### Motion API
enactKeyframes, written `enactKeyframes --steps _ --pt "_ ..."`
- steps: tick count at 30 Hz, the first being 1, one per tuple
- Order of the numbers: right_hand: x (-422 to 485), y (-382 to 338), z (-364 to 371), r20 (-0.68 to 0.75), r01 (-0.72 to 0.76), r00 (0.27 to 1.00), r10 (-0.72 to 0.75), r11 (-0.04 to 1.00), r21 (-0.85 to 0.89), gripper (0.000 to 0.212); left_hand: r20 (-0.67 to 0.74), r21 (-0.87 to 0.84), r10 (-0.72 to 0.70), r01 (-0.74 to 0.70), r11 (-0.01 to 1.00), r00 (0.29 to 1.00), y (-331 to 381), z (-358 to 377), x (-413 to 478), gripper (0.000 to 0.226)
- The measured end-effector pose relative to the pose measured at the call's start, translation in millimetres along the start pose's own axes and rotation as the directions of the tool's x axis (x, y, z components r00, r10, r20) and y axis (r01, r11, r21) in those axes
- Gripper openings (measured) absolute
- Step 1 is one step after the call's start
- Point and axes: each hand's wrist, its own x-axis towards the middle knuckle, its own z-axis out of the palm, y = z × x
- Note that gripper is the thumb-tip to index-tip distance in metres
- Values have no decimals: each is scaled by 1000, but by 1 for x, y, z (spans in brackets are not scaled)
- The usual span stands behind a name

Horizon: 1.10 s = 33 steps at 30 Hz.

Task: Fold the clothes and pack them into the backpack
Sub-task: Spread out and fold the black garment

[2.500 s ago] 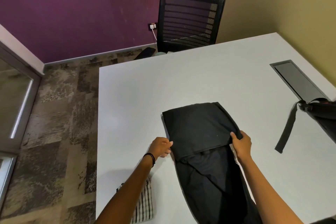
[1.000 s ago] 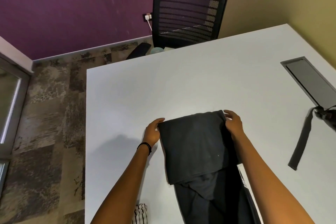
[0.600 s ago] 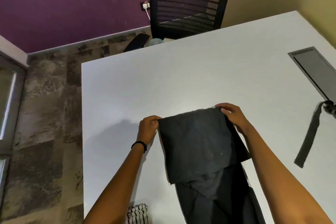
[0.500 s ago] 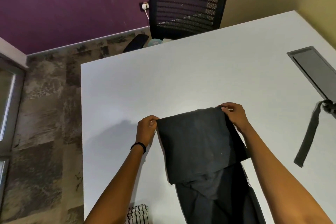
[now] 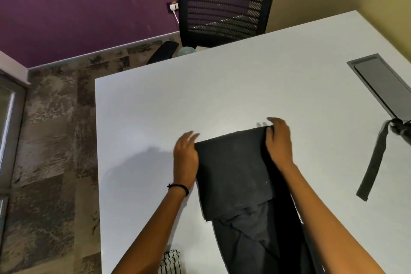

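Note:
A black garment (image 5: 233, 169) lies on the white table (image 5: 155, 107), its far part folded back over itself and the rest trailing toward me off the near edge. My left hand (image 5: 185, 153) rests against the fold's left edge with fingers spread and blurred. My right hand (image 5: 279, 140) lies on the fold's far right corner, fingers loosely curled over the cloth. Only a dark strap (image 5: 373, 162) and a small bit of the backpack (image 5: 400, 129) show at the right edge. A striped white garment (image 5: 171, 262) peeks out at the near table edge.
A black mesh office chair (image 5: 224, 2) stands beyond the table's far edge. A grey cable hatch (image 5: 380, 82) is set into the table at the right. The table's left edge drops to patterned carpet (image 5: 51, 140).
Both hands slid from the fold's near edge up to its far corners, pinched them, then the left hand let go and spread its fingers. The view tilted downward.

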Motion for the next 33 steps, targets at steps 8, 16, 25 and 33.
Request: enactKeyframes --steps 8,16,25,33 --pt "-56 10 50 378 414 878 -293 862 -294 56 511 144 348 -478 866 786 11 60 -70 79" --pt "-56 18 57 419 405 879 -227 821 -404 56 589 230 269 -476 849 763 5 65 -66 94" --pt "-53 15 52 500 402 848 -177 829 -389 61 729 317 78 -436 842 680 21 54 -62 89" --pt "-101 37 13 579 446 800 -157 801 -399 80 830 291 66 -530 797 555 22 26 -92 80"
